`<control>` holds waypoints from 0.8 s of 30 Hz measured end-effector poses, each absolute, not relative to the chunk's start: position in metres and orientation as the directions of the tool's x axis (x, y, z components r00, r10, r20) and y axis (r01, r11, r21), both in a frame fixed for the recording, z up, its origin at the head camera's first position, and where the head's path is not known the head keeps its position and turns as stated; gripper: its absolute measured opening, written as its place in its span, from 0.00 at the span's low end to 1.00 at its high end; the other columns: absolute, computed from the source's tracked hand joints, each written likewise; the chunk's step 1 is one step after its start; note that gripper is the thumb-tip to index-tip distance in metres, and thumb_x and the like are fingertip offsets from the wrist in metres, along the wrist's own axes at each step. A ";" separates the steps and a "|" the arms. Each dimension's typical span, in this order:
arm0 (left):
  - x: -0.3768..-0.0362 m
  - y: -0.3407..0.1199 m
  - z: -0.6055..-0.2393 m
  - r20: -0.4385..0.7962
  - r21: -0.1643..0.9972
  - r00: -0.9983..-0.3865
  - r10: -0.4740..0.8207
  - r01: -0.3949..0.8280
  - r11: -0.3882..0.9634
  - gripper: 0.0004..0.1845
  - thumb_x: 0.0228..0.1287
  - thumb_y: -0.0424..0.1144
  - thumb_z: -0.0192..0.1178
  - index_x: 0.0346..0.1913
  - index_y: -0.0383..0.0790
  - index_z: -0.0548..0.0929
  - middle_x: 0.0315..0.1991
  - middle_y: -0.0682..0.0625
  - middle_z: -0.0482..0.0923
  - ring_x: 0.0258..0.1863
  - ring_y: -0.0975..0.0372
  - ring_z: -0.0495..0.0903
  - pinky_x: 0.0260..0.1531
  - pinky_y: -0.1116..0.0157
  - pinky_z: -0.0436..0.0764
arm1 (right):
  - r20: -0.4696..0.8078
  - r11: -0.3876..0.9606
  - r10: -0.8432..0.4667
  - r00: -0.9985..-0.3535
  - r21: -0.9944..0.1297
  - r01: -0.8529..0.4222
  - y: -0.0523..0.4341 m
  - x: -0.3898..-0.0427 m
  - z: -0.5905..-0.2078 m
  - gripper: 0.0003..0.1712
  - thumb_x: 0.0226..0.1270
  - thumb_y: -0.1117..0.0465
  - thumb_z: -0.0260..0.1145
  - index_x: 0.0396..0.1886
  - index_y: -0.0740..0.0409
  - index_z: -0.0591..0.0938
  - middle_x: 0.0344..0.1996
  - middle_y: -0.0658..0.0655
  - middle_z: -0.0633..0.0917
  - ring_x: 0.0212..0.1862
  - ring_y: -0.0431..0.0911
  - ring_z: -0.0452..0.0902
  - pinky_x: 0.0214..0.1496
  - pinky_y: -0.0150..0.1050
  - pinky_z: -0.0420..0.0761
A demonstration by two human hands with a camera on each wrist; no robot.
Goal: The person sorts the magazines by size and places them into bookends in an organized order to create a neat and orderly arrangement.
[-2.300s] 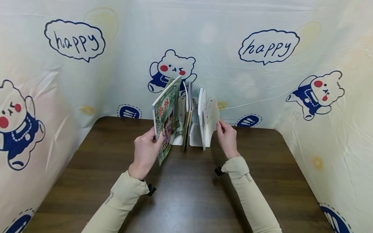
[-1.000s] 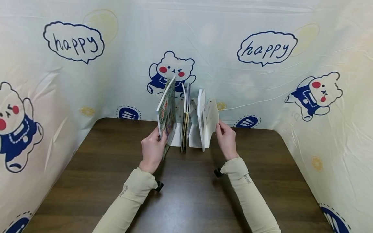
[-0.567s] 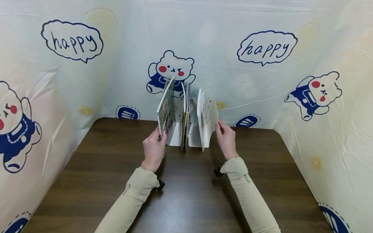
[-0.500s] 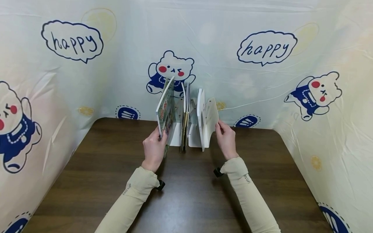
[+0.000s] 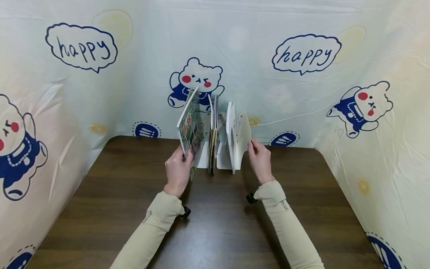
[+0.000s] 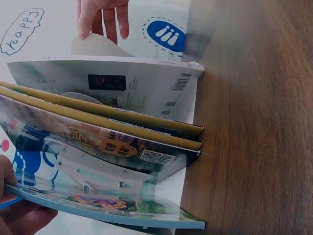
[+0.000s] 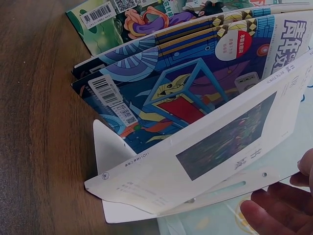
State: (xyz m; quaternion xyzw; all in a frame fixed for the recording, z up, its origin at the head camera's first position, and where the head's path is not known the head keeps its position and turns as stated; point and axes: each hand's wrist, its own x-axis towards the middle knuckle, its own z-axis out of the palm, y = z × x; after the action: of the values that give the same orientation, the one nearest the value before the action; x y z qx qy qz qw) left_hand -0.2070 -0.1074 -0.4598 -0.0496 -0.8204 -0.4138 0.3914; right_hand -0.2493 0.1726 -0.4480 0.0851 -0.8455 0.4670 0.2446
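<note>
- Left hand (image 5: 178, 172) pinches the front edge of a thin green-covered picture book w/ a glossy illustrated cover (image 5: 189, 127) — thumb on the near face, fingers curled behind it.
- That book stands tilted, top leaning left, at the left end of a row of books, its bottom edge at the dark brown wooden table (image 5: 215, 224).
- Right hand (image 5: 260, 160) holds the rounded upright plate of a white metal bookend (image 5: 242, 134) — fingertips (image 6: 102, 24) curled over its edge, seen from the left wrist cam.
- Btwn the hands: two thin blue-covered magazines w/ yellow spines (image 7: 195, 93) and a white-covered paperback book (image 7: 215, 152), all upright on edge, packed side by side.
- White book sits just beside the bookend plate; the magazines are next, then the green one.
- A second white bookend plate (image 6: 98, 171) shows btwn the green book and the magazines in the left wrist view.
- Behind and at both sides: a pale plastic sheet printed w/ cartoon bears and "happy" speech bubbles (image 5: 302, 74).
- Both arms wear beige sleeves (image 5: 289, 220).
</note>
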 end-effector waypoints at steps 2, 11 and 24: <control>-0.206 -0.108 -0.460 0.675 0.645 -0.696 -0.242 0.399 0.652 0.11 0.72 0.31 0.64 0.52 0.30 0.85 0.47 0.36 0.88 0.41 0.44 0.90 0.36 0.44 0.88 | 0.495 0.552 0.084 -0.865 -0.745 -0.373 0.172 -0.249 -0.448 0.20 0.81 0.60 0.60 0.65 0.64 0.82 0.51 0.66 0.88 0.42 0.54 0.85 0.40 0.45 0.85; -0.205 -0.110 -0.457 0.650 0.661 -0.725 -0.226 0.394 0.639 0.18 0.70 0.36 0.69 0.58 0.32 0.84 0.50 0.36 0.87 0.45 0.44 0.89 0.40 0.45 0.88 | 0.478 0.547 0.082 -0.875 -0.755 -0.361 0.171 -0.249 -0.446 0.20 0.81 0.62 0.61 0.66 0.64 0.82 0.40 0.65 0.88 0.33 0.51 0.81 0.32 0.31 0.77; -0.202 -0.111 -0.455 0.609 0.691 -0.761 -0.222 0.372 0.619 0.18 0.69 0.41 0.71 0.56 0.35 0.84 0.49 0.39 0.87 0.46 0.46 0.89 0.41 0.46 0.88 | 0.443 0.544 0.058 -0.894 -0.765 -0.344 0.174 -0.249 -0.443 0.21 0.81 0.60 0.60 0.67 0.64 0.81 0.50 0.65 0.88 0.42 0.52 0.85 0.37 0.36 0.83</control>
State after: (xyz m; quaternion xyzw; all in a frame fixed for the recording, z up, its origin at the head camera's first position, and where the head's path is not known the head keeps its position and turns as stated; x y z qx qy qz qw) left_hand -0.2023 -0.1113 -0.4549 -0.0449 -0.8321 -0.4340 0.3425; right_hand -0.2489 0.1740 -0.4434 0.0838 -0.8523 0.4698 0.2139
